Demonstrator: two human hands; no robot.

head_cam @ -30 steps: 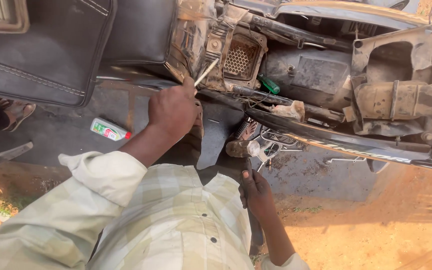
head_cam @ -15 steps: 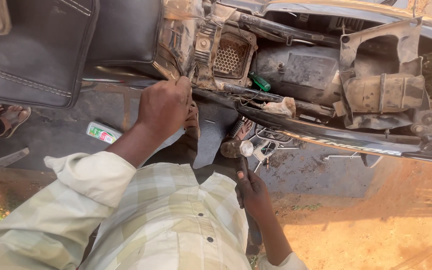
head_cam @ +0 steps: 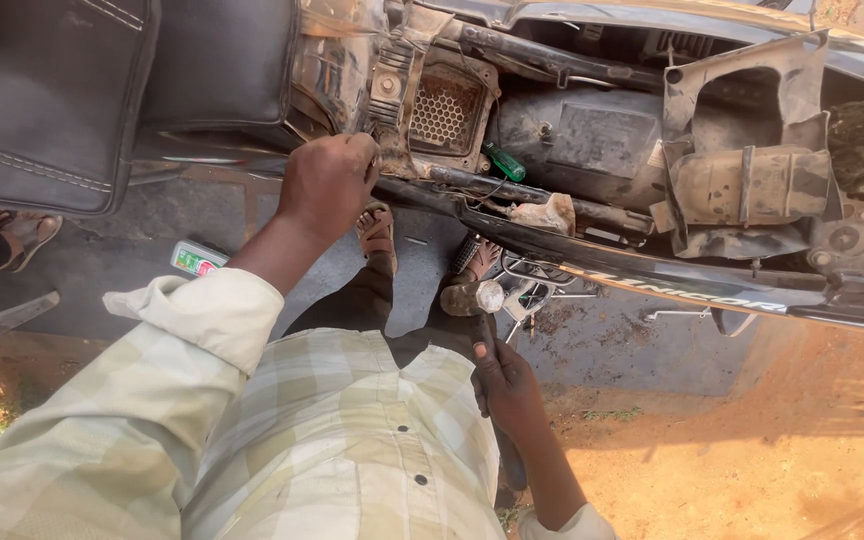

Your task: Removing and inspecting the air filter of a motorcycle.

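Motorcycle [head_cam: 592, 150] across upper frame, seat off, dusty frame and honeycomb filter [head_cam: 440, 112] exposed. Left hand [head_cam: 328, 185] fisted against frame edge just left of filter; contents of grip hidden, cannot tell. Right hand [head_cam: 505, 385] lower centre, closed on hammer [head_cam: 474, 299] handle, head near footpeg. Green screwdriver [head_cam: 505, 163] lies on frame, unused. Panels stripped; bay parts in place.
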